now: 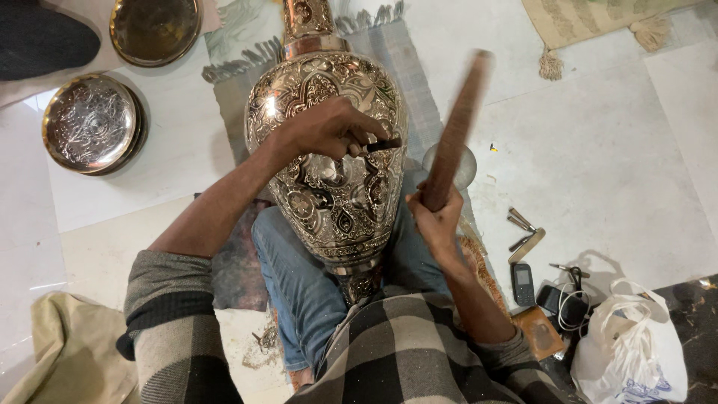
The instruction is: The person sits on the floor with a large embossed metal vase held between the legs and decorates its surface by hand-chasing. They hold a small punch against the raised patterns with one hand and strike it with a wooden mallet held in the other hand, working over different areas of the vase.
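Presently, the person sits on the floor with a large engraved metal vase [329,150] lying across the lap, its neck pointing away. The left hand [329,127] is closed around a small dark chisel [381,146], its tip set against the vase's belly. The right hand [437,217] is clenched about the lower end of a wooden mallet stick [456,127], raised and blurred. Two engraved metal plates [90,123] lie on the floor, well apart to the left. A mobile phone [523,283] and a white plastic bag [632,348] sit near the right elbow.
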A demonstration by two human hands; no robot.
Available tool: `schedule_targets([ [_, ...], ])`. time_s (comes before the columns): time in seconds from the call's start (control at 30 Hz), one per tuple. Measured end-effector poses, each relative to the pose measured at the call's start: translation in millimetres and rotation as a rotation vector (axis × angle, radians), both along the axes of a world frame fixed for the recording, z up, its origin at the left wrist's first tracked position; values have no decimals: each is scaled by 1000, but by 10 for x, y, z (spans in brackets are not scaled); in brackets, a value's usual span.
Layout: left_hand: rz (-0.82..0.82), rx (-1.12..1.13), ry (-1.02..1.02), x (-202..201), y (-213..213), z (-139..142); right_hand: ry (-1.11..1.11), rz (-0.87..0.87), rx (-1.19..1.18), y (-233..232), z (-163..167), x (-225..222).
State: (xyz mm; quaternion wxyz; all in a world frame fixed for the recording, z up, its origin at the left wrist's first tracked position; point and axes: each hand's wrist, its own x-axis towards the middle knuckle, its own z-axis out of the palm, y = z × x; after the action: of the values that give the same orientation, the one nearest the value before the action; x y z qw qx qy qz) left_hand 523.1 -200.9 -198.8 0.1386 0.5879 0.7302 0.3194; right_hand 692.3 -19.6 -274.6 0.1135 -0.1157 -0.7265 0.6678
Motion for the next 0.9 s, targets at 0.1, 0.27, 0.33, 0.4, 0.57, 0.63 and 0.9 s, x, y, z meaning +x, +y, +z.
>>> schedule_targets([
  [0.1,32,-37,-13,24,7,6,24,2,76,-2,-4,20],
  [0.27,23,-69,-4,42,-1,8,109,13,18,4,5,36],
  [0.33,38,-106,3,46,-15,6,126,20,47,-7,7,29],
  [0.4,21,-93,24,26,-13,2,137,27,68,-14,8,16],
  [0.57,45,-115,-17,29,-16,1,82,42,56,-32,2,19],
  [0.63,56,-153,-10,28,-15,9,150,63,128,-36,-2,31],
  [0.9,38,-77,19,21,-23,24,-16,28,83,-53,-27,61],
])
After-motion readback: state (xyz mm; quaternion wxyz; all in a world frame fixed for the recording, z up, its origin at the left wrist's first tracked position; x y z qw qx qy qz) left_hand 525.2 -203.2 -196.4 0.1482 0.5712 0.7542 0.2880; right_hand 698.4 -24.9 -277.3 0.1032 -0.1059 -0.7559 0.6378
